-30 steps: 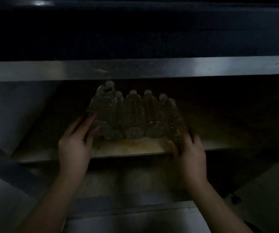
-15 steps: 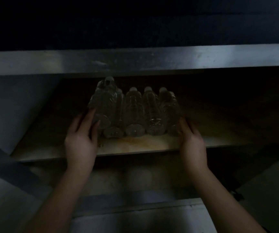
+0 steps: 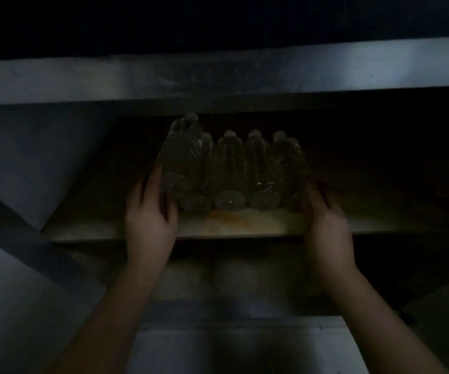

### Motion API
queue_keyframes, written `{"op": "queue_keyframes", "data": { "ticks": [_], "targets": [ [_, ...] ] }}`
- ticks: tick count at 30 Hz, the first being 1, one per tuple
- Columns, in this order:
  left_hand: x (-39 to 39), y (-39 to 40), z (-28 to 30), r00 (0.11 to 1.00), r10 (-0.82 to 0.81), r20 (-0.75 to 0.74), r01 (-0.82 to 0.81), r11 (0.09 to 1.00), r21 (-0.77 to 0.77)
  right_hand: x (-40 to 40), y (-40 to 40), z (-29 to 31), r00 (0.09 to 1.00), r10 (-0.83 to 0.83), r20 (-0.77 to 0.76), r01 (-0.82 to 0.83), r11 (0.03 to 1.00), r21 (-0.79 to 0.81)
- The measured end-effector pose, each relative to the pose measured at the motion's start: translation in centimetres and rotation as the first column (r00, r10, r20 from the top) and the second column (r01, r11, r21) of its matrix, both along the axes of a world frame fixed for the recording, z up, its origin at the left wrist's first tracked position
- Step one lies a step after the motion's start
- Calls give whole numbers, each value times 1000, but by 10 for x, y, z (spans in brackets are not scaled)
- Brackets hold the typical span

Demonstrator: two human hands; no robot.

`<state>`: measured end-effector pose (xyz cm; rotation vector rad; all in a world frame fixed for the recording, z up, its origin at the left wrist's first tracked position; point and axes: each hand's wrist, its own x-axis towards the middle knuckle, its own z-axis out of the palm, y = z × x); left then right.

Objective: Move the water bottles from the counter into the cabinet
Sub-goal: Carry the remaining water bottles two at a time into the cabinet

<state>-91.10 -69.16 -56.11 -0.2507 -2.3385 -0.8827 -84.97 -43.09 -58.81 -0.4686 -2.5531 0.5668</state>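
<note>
Several clear water bottles (image 3: 231,171) lie side by side on the cabinet shelf (image 3: 245,228), caps pointing to the back, one more stacked on the left end. My left hand (image 3: 150,214) presses with straight fingers against the left end of the row. At the right end my right hand (image 3: 326,220) lies flat against the outermost bottle, and its fingertips are lost in the dark.
The cabinet's pale top rail (image 3: 218,76) runs across above the bottles. A light side wall (image 3: 28,163) closes the left. The shelf's right half is very dark. A lower ledge (image 3: 245,327) lies under my forearms.
Both hands have pushed the row of bottles a little further back onto the shelf. The view has tilted slightly upward.
</note>
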Motion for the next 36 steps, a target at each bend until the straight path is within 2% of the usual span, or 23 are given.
{"op": "queue_keyframes", "data": {
  "ticks": [5,7,10,13,18,22,27,31,33,36],
  "targets": [
    [16,-15,31,988,-38,151,47,997,-55,25,-8,31,993,98,61,-94,994,-52],
    [25,-24,53,977,-33,212,68,985,-158,43,-14,51,981,145,133,-143,989,-25],
    [38,-40,80,939,-6,343,139,921,-365,73,-29,77,943,196,270,-208,978,17],
    [70,-48,98,883,-4,469,244,858,-451,106,-43,104,874,217,435,-243,970,6],
    [140,-47,150,757,9,654,392,794,-465,151,-55,174,761,282,584,-311,949,-52],
    [203,-43,216,674,-29,739,474,783,-402,192,-71,245,661,348,665,-351,926,-136],
    [266,-41,297,609,-38,793,544,747,-382,238,-86,329,562,430,707,-389,891,-233],
    [288,-38,338,567,-61,822,609,703,-368,263,-88,379,496,380,781,-364,907,-210],
    [292,-34,357,566,-93,819,620,703,-349,275,-87,404,487,334,807,-342,923,-175],
    [297,-25,386,595,-215,775,669,666,-330,304,-84,441,553,273,788,-275,952,-137]
  ]
}}
